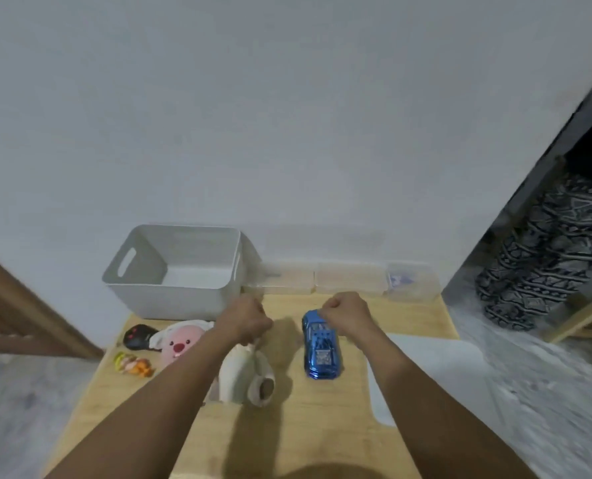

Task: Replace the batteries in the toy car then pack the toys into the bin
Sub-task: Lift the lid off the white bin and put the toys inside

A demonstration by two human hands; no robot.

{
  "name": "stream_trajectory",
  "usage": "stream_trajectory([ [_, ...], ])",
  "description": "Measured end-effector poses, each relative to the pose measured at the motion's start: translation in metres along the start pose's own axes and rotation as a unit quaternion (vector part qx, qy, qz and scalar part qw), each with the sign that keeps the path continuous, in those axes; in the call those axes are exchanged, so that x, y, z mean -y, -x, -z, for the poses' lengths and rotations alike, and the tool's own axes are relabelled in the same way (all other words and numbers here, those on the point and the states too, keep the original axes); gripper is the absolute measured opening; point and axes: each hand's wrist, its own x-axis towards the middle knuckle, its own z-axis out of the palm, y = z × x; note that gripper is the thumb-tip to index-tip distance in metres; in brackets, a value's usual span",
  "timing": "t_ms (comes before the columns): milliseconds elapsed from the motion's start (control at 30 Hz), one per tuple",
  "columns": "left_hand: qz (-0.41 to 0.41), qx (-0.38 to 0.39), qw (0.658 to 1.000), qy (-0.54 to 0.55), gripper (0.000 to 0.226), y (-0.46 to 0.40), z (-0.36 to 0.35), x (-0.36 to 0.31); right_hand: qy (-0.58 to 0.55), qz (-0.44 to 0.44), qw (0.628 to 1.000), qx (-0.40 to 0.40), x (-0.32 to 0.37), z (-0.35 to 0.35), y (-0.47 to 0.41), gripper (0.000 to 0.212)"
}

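Observation:
A shiny blue toy car (321, 350) lies on the wooden table (322, 426), right of centre. My right hand (344, 311) is closed in a fist at the car's far end; whether it grips the car I cannot tell. My left hand (249, 318) is shut on the top of a cream plush toy (244, 378), which hangs down to the table. The white bin (180, 271) stands open and looks empty at the table's back left, just beyond my left hand.
A pink plush toy (180, 344), a black remote control (138, 337) and a small yellow-orange toy (132, 364) lie at the left. Clear plastic boxes (349, 280) line the wall. A white sheet (425, 368) covers the table's right side. A wooden rack (563, 305) stands right.

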Motion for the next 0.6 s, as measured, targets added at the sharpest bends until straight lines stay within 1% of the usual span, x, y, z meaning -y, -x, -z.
stream_trajectory([
  [67,0.007,-0.073,0.996,-0.057,0.017,-0.002,0.02,0.029,0.013,0.025,0.999,0.044,0.024,-0.03,0.004,0.008],
  [133,0.029,-0.103,0.99,-0.088,0.02,-0.002,0.036,0.056,0.034,0.034,0.995,0.087,0.042,-0.062,0.009,0.005],
  [167,0.04,-0.101,0.989,-0.099,0.025,-0.005,0.04,0.07,0.062,0.037,0.992,0.104,0.05,-0.077,0.012,0.016],
  [233,0.055,-0.078,0.988,-0.118,0.038,-0.009,0.044,0.098,0.165,0.047,0.977,0.128,0.061,-0.106,0.015,0.046],
  [267,0.061,-0.056,0.988,-0.129,0.042,-0.012,0.044,0.11,0.214,0.051,0.967,0.13,0.064,-0.12,0.017,0.055],
  [333,0.059,-0.005,0.987,-0.149,0.046,-0.019,0.038,0.132,0.271,0.05,0.952,0.129,0.069,-0.141,0.022,0.061],
  [400,0.061,0.029,0.987,-0.144,0.049,-0.022,0.028,0.145,0.289,0.039,0.949,0.122,0.069,-0.157,0.025,0.064],
  [433,0.06,0.033,0.989,-0.128,0.053,-0.021,0.022,0.149,0.29,0.024,0.95,0.117,0.067,-0.164,0.026,0.069],
  [533,0.052,-0.002,0.994,-0.1,0.069,-0.01,0.011,0.154,0.292,-0.01,0.952,0.095,0.064,-0.177,0.027,0.081],
  [600,0.04,-0.02,0.993,-0.112,0.075,-0.009,0.008,0.158,0.291,-0.011,0.954,0.075,0.065,-0.179,0.026,0.078],
])
